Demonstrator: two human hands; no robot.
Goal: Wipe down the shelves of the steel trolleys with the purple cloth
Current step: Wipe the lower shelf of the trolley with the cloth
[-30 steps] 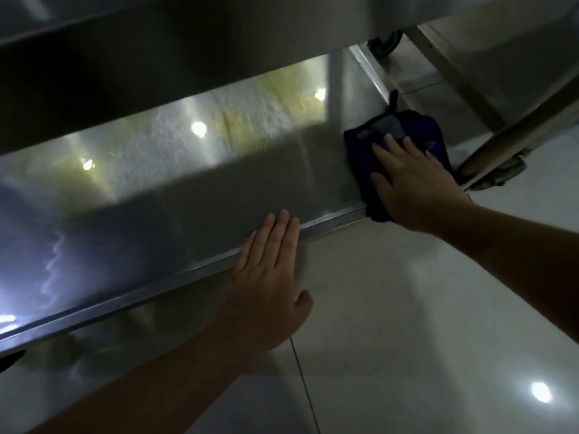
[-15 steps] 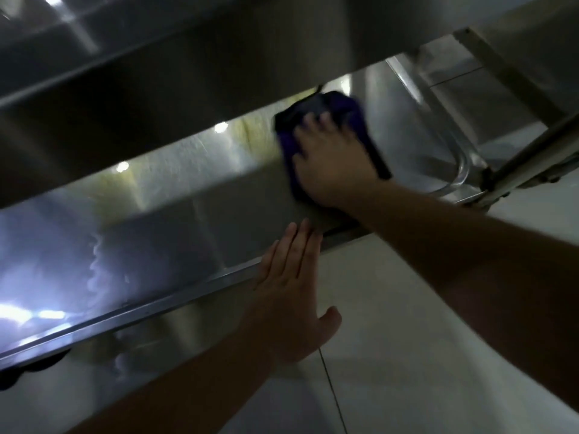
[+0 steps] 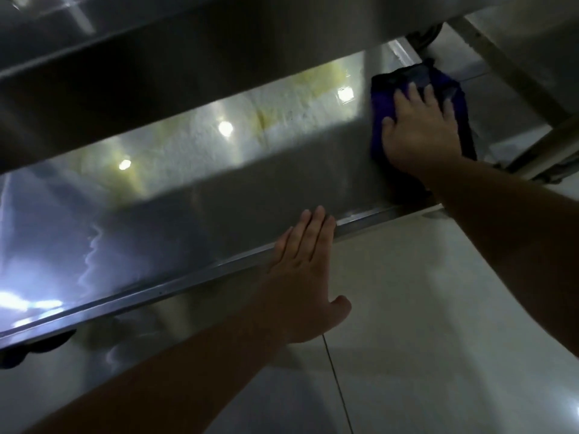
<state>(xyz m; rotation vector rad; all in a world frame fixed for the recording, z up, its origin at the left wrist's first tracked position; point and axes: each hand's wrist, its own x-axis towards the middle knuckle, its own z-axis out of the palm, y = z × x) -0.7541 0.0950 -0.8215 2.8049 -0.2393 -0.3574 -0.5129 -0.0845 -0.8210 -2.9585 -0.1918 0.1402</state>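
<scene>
Head view looks down into the low shelf (image 3: 194, 195) of a steel trolley, a shallow tray with a raised front rim (image 3: 188, 286) that runs from lower left to upper right. What lies in that tray is the purple cloth (image 3: 380, 126), bunched at the far right end of the shelf near its right corner. The right hand (image 3: 419, 130) lies flat on top of the cloth, fingers straight and spread, pressing it down against the steel; purple folds show to the left of the hand and past the fingertips. The left hand (image 3: 305, 277) rests with straight, closed fingers laid across the front rim, fingertips just over the shelf surface, thumb stuck out to the side over the floor; it holds nothing. The shelf surface mirrors several round lights and carries pale yellowish streaks toward its back. An upper shelf (image 3: 156, 73) overhangs it, dark underneath. At right, steel legs (image 3: 507, 73) of another trolley stand on the pale tiled floor (image 3: 423, 339).
</scene>
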